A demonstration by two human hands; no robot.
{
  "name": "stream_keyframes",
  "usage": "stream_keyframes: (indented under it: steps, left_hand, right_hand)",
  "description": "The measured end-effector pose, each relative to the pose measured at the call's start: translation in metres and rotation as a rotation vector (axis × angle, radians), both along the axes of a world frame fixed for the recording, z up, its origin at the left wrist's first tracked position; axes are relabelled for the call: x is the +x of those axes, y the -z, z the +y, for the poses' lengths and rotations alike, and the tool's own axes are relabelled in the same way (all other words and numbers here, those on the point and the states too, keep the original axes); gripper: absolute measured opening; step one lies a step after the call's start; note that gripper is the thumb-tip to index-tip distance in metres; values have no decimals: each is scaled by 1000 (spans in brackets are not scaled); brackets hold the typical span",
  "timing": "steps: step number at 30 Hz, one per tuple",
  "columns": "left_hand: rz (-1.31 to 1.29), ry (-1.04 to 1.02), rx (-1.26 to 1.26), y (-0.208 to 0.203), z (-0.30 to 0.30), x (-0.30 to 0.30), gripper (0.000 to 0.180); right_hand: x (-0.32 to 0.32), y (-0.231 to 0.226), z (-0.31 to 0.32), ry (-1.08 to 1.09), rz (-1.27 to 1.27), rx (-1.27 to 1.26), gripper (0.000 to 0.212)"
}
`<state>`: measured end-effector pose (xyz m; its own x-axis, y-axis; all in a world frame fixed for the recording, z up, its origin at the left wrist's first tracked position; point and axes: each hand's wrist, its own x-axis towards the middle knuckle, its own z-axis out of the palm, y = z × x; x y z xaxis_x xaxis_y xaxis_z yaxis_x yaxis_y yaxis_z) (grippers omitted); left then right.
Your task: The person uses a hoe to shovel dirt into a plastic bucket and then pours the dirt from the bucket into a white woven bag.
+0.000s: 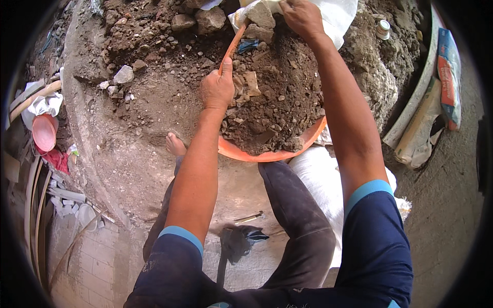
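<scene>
Fingers (226, 71), left hand (216, 89): gripping basin (257, 156) (soil (282, 102) inside); right hand (304, 19) at white sack (341, 21).

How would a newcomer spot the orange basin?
Start at the brown rubble heap up top. At its near edge, between the person's forearms, is a basin, the left hand gripping its rim. Unlike the pink bowl at far left, it is orange and piled with soil.
</scene>
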<state>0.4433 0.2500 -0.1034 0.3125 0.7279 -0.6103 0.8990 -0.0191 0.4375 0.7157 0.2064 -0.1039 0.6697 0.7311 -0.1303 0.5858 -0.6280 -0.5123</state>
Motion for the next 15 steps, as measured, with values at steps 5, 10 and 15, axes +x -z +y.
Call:
stream_keyframes:
  steps: [5,10,15]
  left_hand:
    - [-8,4,-4,-9,-6,2,80]
    - [12,48,35,-22,-17,6,78]
    - [-18,24,9,-30,-22,11,77]
  right_hand:
    - [-10,-11,-10,107,211,31,36]
    - [-3,-26,13,180,524,4,26]
    - [-4,-49,32,136,634,121,23]
